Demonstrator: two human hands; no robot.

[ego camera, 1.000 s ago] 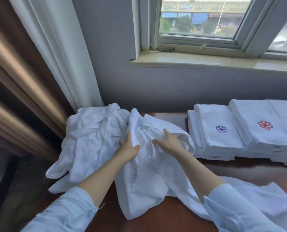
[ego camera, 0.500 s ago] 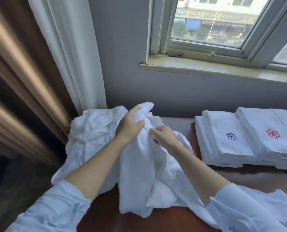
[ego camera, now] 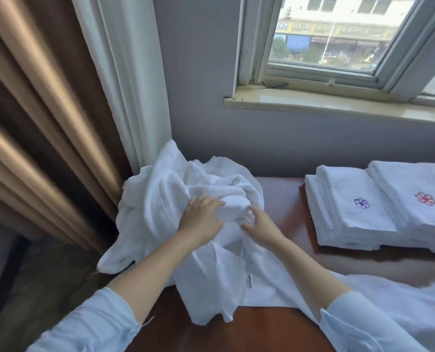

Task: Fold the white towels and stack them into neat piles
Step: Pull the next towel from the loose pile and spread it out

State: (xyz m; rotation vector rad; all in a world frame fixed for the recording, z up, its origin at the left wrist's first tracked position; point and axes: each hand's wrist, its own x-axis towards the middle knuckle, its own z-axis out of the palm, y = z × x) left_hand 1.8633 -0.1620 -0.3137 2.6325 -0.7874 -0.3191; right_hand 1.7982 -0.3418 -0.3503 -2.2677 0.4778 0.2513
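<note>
brown curtain [ego camera: 33, 123] left | white sheer [ego camera: 132, 80] beside it | window [ego camera: 333, 34] above sill [ego camera: 313, 104] | wooden table [ego camera: 282, 196]

Right hand [ego camera: 259, 224] fingertips hidden in folds of crumpled white towel heap [ego camera: 160, 199]. Small sewn tag [ego camera: 249, 284] too small to read. Folded white towel stack with red flower embroidery [ego camera: 401, 189] cut by right edge. Yellow shop signs [ego camera: 313, 27] outside blurred.

Shop signs [ego camera: 333, 27] outside and the towel tag [ego camera: 249, 284] are too blurred to read.
</note>
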